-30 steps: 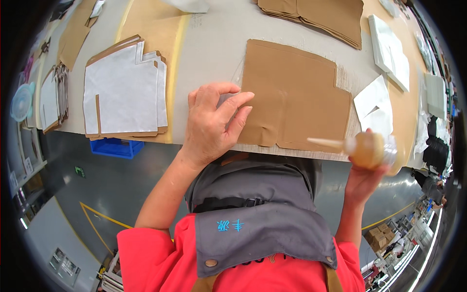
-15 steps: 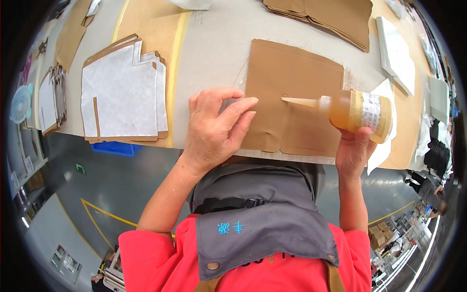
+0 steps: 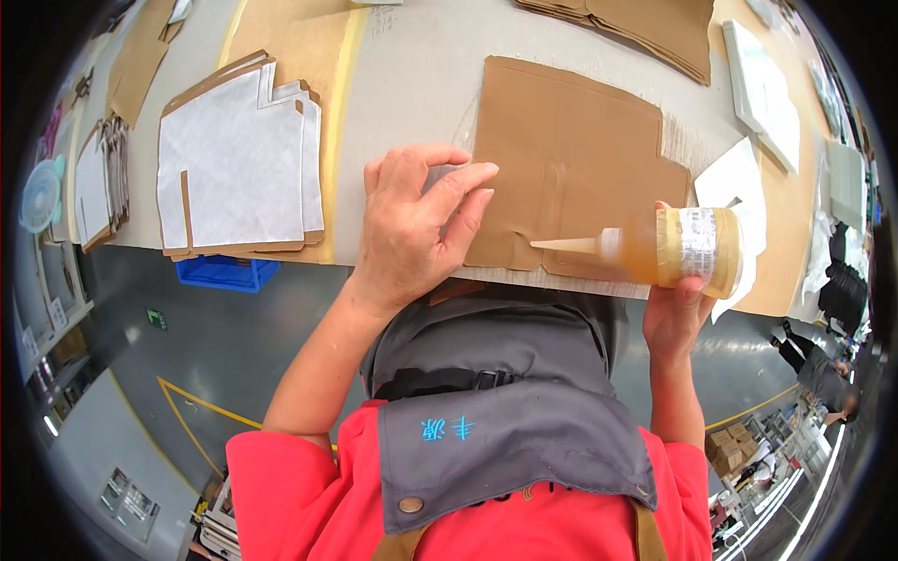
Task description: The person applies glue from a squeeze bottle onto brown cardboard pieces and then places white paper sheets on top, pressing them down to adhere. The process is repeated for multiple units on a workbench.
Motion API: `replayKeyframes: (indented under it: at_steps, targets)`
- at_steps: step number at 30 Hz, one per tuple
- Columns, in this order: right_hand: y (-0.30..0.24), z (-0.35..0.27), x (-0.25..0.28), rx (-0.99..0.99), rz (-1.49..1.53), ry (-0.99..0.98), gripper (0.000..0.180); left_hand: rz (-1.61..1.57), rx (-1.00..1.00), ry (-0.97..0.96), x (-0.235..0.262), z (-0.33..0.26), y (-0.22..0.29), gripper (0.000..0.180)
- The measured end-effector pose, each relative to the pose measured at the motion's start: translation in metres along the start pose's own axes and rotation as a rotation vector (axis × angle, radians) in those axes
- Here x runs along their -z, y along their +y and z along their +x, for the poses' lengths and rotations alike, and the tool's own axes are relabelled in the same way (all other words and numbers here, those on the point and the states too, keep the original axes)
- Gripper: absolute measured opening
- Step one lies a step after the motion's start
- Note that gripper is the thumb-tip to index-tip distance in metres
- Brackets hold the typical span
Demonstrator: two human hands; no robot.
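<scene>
A flat brown panel [image 3: 524,122], leather-like with a notched right side, lies on the table at my front edge. My right hand [image 3: 675,313] is closed around a squeeze bottle [image 3: 700,248] of amber liquid, tilted on its side. Its pale tapered nozzle [image 3: 566,245] points left, with the tip at the panel near its near edge; whether it touches I cannot tell. A glossy narrow strip [image 3: 554,192] shows on the panel above the nozzle. Beside the panel's left edge, my left hand [image 3: 416,210] has its fingers bent and apart, nothing visible held in them.
White-faced, brown-edged panels [image 3: 234,164] are stacked on the left. More brown panels [image 3: 645,28] lie at the far right. White sheets [image 3: 734,182] lie beside the bottle, and a white block [image 3: 760,93] behind them. A blue bin [image 3: 229,273] sits below the table edge.
The bottle has moved toward me, its nozzle tip going from mid-panel to near the near edge. A glossy strip now shows on the panel. My left hand has hardly moved.
</scene>
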State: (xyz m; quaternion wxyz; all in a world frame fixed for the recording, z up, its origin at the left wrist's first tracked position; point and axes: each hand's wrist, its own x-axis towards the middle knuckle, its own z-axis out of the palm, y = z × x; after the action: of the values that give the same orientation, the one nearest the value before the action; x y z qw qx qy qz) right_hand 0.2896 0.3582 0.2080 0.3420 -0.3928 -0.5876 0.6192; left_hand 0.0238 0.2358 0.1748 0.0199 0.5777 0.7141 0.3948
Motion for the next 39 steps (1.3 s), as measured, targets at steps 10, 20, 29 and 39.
replayKeyframes:
  at_steps: [10, 20, 29, 39]
  targets:
    - [-0.002, -0.012, -0.015, 0.033, -0.023, 0.001, 0.097, 0.004, -0.003, 0.022, 0.002, -0.001, 0.0, 0.026]
    - [0.005, -0.013, -0.045, 0.05, -0.013, -0.045, 0.1, -0.039, 0.041, 0.054, 0.004, 0.001, 0.001, 0.025]
    - [-0.014, 0.046, -0.035, -0.04, 0.348, -0.001, 0.065, -0.21, 0.168, 0.141, 0.011, 0.003, -0.002, 0.027]
    - [-0.007, 0.121, -0.064, 0.127, 0.198, -0.024, 0.049, -0.27, 0.191, 0.126, 0.007, 0.003, -0.004, 0.027]
